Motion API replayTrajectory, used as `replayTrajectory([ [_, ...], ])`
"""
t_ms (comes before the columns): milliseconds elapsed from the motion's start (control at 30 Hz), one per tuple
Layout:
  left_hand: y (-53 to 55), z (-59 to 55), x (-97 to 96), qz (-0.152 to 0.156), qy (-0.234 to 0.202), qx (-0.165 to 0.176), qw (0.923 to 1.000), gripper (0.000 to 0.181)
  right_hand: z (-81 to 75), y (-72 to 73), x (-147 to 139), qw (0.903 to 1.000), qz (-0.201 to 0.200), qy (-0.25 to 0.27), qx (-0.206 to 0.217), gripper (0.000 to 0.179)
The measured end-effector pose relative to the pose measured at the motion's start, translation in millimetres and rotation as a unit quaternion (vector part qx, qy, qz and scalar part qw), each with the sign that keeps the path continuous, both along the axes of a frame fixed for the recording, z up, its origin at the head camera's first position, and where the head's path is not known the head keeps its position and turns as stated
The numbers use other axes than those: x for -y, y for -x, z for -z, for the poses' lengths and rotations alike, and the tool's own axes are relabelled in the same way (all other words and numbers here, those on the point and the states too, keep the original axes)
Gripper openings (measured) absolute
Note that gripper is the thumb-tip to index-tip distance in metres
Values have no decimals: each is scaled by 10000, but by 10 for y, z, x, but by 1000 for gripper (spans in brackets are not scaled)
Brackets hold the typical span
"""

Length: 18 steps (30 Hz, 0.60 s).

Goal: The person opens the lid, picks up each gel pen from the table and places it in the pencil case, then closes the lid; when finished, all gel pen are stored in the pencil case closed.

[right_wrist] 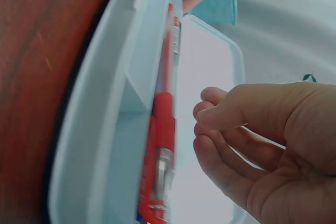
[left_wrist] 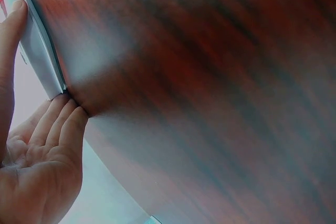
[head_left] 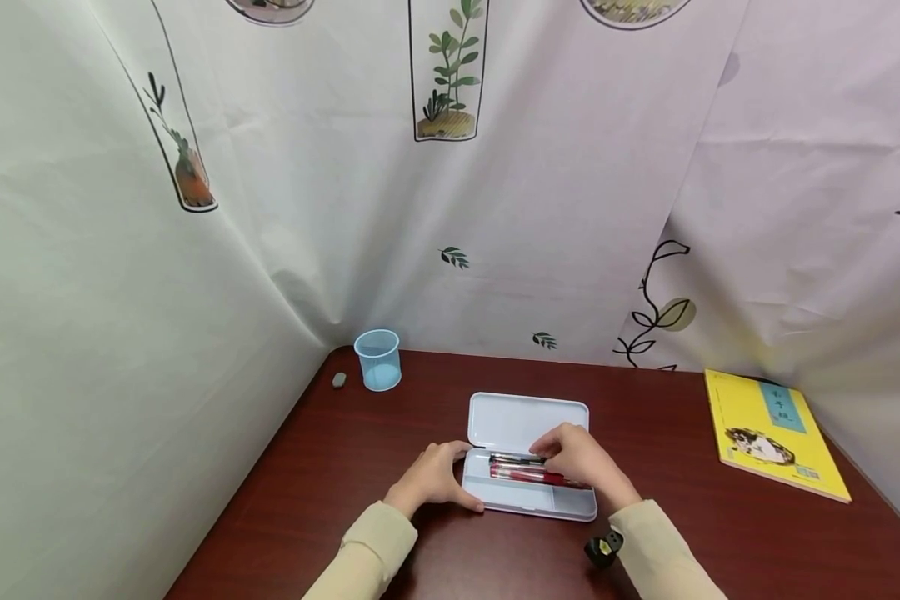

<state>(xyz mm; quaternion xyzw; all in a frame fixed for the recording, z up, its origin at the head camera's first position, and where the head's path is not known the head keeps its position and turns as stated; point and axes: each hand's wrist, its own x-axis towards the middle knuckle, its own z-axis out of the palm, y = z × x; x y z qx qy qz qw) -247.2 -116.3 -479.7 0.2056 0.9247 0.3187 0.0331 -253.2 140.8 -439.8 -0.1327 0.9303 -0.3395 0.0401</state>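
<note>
A pale blue pencil case (head_left: pixel 506 497) lies on the table with its lid (head_left: pixel 521 421) raised at the back. My left hand (head_left: pixel 432 476) holds the case's left end, the thumb at the front corner and the fingers toward the back. In the left wrist view, the thumb (left_wrist: pixel 18 11) lies along the case's side. A red pen (right_wrist: pixel 165 114) and a black pen (head_left: pixel 512 457) lie lengthwise in the case. Over its right part is my right hand (head_left: pixel 581 461), fingers loosely bent. Nothing shows between those fingertips (right_wrist: pixel 207 119) in the right wrist view.
A blue cup (head_left: pixel 380 372) stands at the back left, with a small grey-green lump (head_left: pixel 339 380) beside it. A yellow book (head_left: pixel 776 442) lies at the right. Printed cloth hangs behind and beside the dark red table (head_left: pixel 307 492). The right wrist bears a black band (head_left: pixel 603 548).
</note>
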Motion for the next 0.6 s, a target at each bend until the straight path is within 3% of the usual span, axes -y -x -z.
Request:
replayTrajectory([
  [133,-11,13,9,-21,-19,9,10000,90,-76,30,-43,9999,-25,-64,-114,22],
  [400,15,16,8,-18,74,-56,10000,87,-252,145,-124,9970,71,-77,-768,18],
  [600,12,25,13,-21,61,-55,10000,85,-384,322,-101,9947,68,-230,-997,21],
])
